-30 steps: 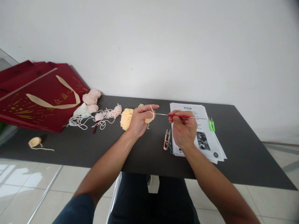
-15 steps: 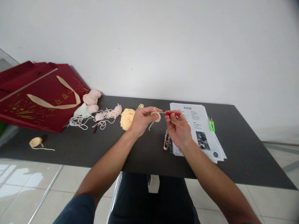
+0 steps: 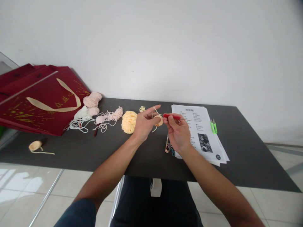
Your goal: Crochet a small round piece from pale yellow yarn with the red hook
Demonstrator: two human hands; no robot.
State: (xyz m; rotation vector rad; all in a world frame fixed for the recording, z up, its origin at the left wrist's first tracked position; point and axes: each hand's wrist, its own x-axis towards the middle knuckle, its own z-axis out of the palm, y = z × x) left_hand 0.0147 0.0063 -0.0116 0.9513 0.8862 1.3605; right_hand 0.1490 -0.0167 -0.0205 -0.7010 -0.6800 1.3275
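Between thumb and fingers my left hand (image 3: 145,123) pinches a small round piece of cream crochet work (image 3: 158,121), and a strand of yarn runs up over its raised index finger. My right hand (image 3: 178,130) is closed around the red handle of a crochet hook (image 3: 171,117). The thin metal shaft points left and reaches the crochet piece; its tip is hidden by the left fingers. A ball of yellow yarn (image 3: 129,122) lies just left of my left hand. Thread snips (image 3: 167,145) lie partly under my right hand.
Printed sheets (image 3: 205,142) lie on the dark table (image 3: 243,151), with green snips (image 3: 213,126) at their right edge. Pink yarn (image 3: 92,100) and loose strands sit beside red gift bags (image 3: 47,104). Another cream crochet piece (image 3: 35,145) rests far left.
My right hand and the crochet hook have moved slightly left, closer to the crochet piece. My left index finger has lifted, raising the yarn strand.
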